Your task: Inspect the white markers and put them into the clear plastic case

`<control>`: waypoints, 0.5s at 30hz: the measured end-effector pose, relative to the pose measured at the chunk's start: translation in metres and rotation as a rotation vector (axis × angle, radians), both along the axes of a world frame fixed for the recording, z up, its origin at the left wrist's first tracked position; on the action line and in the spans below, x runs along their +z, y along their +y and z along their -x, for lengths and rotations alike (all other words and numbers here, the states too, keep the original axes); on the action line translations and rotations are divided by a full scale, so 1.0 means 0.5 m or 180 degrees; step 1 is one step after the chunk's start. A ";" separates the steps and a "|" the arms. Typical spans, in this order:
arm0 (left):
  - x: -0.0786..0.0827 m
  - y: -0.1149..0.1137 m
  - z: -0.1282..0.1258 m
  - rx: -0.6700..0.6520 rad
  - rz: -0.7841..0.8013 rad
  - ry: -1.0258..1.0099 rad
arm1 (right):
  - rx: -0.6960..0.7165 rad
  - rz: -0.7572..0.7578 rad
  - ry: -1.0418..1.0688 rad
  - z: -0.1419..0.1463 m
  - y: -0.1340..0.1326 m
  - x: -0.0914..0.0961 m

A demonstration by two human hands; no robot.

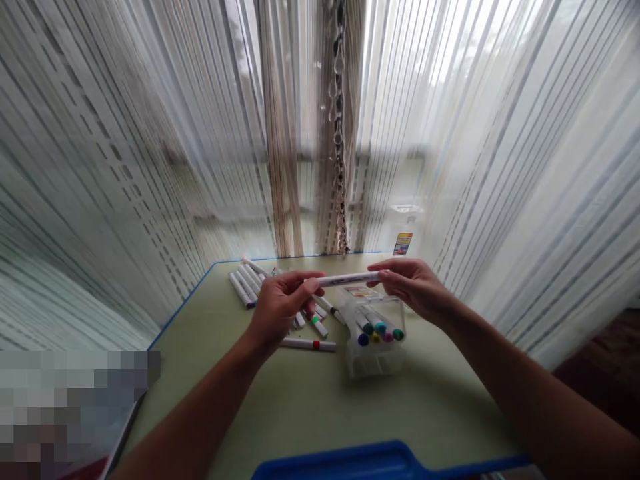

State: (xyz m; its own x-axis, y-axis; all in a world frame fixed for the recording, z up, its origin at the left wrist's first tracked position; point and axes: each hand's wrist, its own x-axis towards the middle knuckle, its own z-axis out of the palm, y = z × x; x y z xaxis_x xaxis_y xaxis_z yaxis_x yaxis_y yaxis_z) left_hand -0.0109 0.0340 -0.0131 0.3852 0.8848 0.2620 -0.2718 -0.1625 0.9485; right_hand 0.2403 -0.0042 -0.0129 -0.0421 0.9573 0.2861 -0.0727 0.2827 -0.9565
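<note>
- Over the tabletop (300, 407), at the middle of our view, we hold one white marker (350, 279) nearly level and off the surface.
- Our left hand (285, 300), at the marker's nine o'clock, pinches one end between thumb and fingers; our right hand (417, 290), at three o'clock, pinches the other. Gripping only the ends probably steadies it and leaves the barrel's print uncovered.
- Toward five o'clock sits a clear plastic case (376, 368), its capped markers (381, 327) pointing their caps at us, likely so we can tell colours apart.
- Around seven o'clock lie a green-banded marker (320, 325) and a red-banded marker (316, 345), seemingly loose within easy reach.
- At nine o'clock, beyond our left hand, more white markers (243, 288) lie side by side, perhaps against rolling.
- At twelve o'clock hangs a striped curtain (215, 133).
</note>
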 end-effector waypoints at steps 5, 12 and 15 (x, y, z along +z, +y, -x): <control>0.003 0.002 0.003 -0.0042 0.0037 -0.0054 | 0.0088 0.0026 0.0008 0.000 -0.008 0.007; -0.008 0.010 0.006 -0.0008 -0.0147 0.0118 | 0.0155 -0.0042 -0.0007 -0.008 0.001 0.000; -0.011 0.011 0.006 -0.0026 -0.0160 0.0176 | 0.0154 -0.0098 0.0003 -0.008 0.004 -0.004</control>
